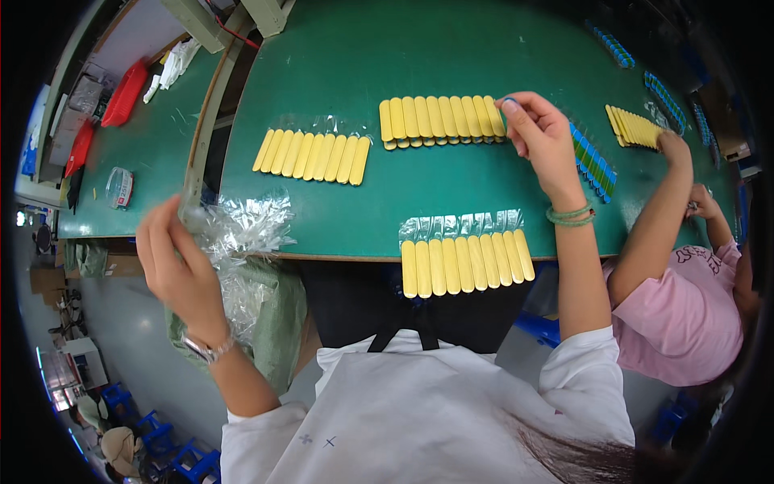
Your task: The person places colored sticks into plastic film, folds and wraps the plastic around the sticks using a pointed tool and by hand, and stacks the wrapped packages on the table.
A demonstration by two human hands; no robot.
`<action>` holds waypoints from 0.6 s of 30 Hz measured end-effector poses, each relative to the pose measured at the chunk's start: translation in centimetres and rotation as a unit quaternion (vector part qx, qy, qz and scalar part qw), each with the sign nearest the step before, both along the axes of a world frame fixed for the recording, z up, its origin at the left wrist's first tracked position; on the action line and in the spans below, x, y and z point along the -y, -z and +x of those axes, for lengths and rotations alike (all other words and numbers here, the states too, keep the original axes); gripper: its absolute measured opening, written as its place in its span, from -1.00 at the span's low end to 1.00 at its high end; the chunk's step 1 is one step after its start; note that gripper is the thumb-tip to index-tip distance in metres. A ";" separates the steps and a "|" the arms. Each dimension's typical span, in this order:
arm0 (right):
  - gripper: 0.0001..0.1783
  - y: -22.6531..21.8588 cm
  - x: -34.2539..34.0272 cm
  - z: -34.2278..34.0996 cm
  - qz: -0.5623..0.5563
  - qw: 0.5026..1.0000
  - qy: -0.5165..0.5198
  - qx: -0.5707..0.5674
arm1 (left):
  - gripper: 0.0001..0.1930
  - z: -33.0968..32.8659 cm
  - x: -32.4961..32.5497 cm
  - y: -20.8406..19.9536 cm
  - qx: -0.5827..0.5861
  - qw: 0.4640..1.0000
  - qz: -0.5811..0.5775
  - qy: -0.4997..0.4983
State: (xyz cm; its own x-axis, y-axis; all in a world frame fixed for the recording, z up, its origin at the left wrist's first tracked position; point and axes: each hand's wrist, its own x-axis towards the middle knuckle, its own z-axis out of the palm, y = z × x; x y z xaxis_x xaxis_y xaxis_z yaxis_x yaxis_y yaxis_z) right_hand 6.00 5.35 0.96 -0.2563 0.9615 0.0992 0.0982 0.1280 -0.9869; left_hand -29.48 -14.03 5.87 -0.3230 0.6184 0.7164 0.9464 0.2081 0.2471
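My right hand (547,141) pinches the right end of a stacked row of yellow round-ended strips (439,118) on the green table. A bit of blue shows at the fingertips. My left hand (175,262) is raised at the table's left front edge with fingers apart, beside a heap of crumpled clear plastic (246,226). Its fingertips are slightly blurred. A second row of yellow strips (310,156), with clear film along its top, lies to the left. Nearest me, a third row of yellow strips (468,262) in clear film overhangs the front edge.
A green sack (278,323) with plastic scraps stands below the front edge. At the right, a person in a pink shirt (677,315) handles yellow strips (633,127). Blue-green strip rows (595,163) lie right of my wrist. A clear tub (120,188) stands on the left table.
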 end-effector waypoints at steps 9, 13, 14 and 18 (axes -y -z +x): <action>-0.82 -1.1 3.1 1.0 0.034 0.994 -0.102 0.008 | -0.72 -1.7 4.1 2.7 -0.083 0.942 -0.279 0.164; -0.87 -1.5 5.2 3.7 -0.001 0.983 -0.177 0.048 | -0.48 1.2 3.7 2.8 -0.042 0.967 -0.221 0.120; -0.88 -1.9 5.4 4.3 0.023 0.973 -0.193 0.122 | -0.43 2.0 3.4 2.9 -0.022 0.983 -0.140 0.114; -0.87 -2.1 6.7 5.6 0.099 0.919 -0.191 0.330 | -0.54 6.9 0.7 3.8 -0.019 0.966 -0.090 0.242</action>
